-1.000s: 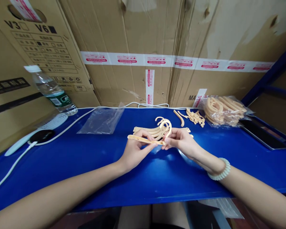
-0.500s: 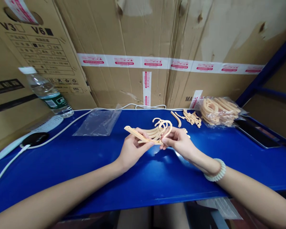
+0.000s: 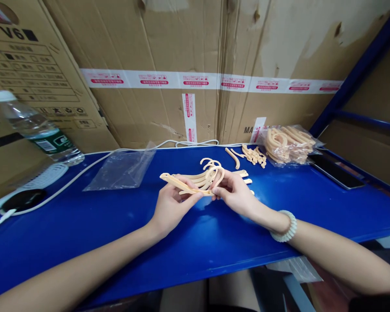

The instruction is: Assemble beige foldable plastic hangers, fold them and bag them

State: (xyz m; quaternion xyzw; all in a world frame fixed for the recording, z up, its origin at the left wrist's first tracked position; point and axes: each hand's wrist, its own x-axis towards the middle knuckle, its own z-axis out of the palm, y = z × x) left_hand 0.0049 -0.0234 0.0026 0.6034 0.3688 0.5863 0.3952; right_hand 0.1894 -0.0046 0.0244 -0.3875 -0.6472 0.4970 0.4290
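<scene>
Both of my hands grip one beige plastic hanger [image 3: 178,183] just above the blue table [image 3: 84,225]. My left hand [image 3: 170,206] pinches its long arm between thumb and fingers. My right hand [image 3: 234,195] holds the end by the curved hook. Right behind it, a small pile of similar hangers [image 3: 211,167] lies on the table. Farther back to the right are loose beige hanger pieces [image 3: 251,155] and a clear bag full of them [image 3: 287,143].
An empty clear plastic bag [image 3: 121,171] lies at left centre. A water bottle [image 3: 35,128], a white handheld fan [image 3: 42,177], a black round pad [image 3: 21,200] and a white cable [image 3: 94,162] sit at the left. A dark tablet [image 3: 336,171] lies at right. Cardboard boxes [image 3: 182,65] form the back wall.
The hanger's left end has tilted upward in my hands. The view has shifted to the right, so everything sits further left in the picture.
</scene>
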